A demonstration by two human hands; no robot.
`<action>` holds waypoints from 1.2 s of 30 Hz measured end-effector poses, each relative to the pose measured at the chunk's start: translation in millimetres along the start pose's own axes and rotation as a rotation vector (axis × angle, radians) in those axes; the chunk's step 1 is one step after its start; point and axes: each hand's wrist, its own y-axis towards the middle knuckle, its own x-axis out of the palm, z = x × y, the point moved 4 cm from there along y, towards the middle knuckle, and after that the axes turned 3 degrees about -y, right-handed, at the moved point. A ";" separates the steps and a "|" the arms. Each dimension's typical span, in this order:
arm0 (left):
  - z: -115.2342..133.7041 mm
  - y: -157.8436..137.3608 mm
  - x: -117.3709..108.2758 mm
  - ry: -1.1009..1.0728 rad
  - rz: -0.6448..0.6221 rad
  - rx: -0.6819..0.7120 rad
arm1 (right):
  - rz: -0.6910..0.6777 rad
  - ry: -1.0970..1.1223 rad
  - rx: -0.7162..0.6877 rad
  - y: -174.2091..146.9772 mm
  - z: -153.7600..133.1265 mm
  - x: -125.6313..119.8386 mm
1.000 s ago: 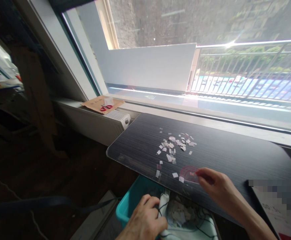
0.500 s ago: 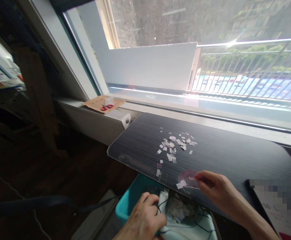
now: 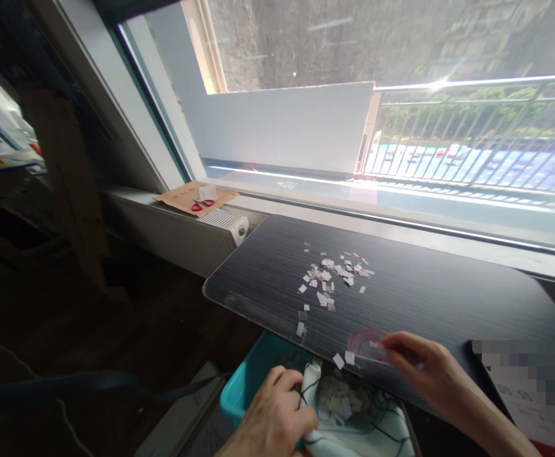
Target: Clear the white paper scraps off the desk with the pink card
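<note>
My right hand (image 3: 427,362) pinches the edge of a clear plastic piece with a pink-red round print (image 3: 367,343), low over the near edge of the dark table (image 3: 439,292). Two white scraps (image 3: 343,360) lie at the table edge beside it. Below the edge, my left hand (image 3: 280,409) is closed on a fold of pale cloth with dark lines (image 3: 312,384). Many small pieces (image 3: 341,398) sit within the cloth, which lies in a teal plastic basin (image 3: 234,393). Part of my left fingers is hidden behind the fold.
Several small white and clear scraps (image 3: 327,276) are scattered on the table. Red-handled scissors (image 3: 204,204) lie on a brown paper sheet (image 3: 177,198) upon the sill. A dark-edged device with digits (image 3: 510,387) is at the right. A radiator (image 3: 225,219) stands beyond the table's left end.
My right hand has moved slightly right with the clear piece. The two white scraps at the table edge now lie apart from it. My left hand has stayed in place.
</note>
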 end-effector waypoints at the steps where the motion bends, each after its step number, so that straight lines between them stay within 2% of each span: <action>1: -0.1 0.3 0.1 -0.001 0.000 -0.003 | -0.041 0.003 -0.010 -0.5 -1.3 1.8; 3: 0.5 0.7 -0.4 -0.006 0.003 -0.010 | -0.097 0.019 -0.028 -0.8 -4.6 5.2; 8: -0.8 -1.2 3.2 -0.011 -0.017 0.012 | -0.037 0.037 -0.023 2.3 -10.4 8.6; 14: -9.6 -6.7 12.4 -0.022 -0.042 0.009 | -0.113 0.026 -0.031 0.6 -18.4 10.2; 19: -0.1 -6.5 0.3 0.009 -0.037 -0.040 | -0.019 0.031 -0.072 10.8 -25.5 13.7; 23: 7.0 -4.1 -11.8 0.031 -0.062 -0.064 | 0.008 0.053 -0.159 24.2 -45.7 25.3; 28: 4.2 -6.8 -11.2 0.020 -0.086 -0.081 | 0.013 0.058 -0.227 41.9 -68.1 38.8; 31: 4.1 -8.2 -9.4 0.052 -0.060 -0.057 | 0.011 0.037 -0.227 47.1 -68.6 42.4; 36: 4.5 -6.3 -6.0 0.072 0.009 -0.006 | 0.037 -0.015 -0.182 40.3 -50.5 33.6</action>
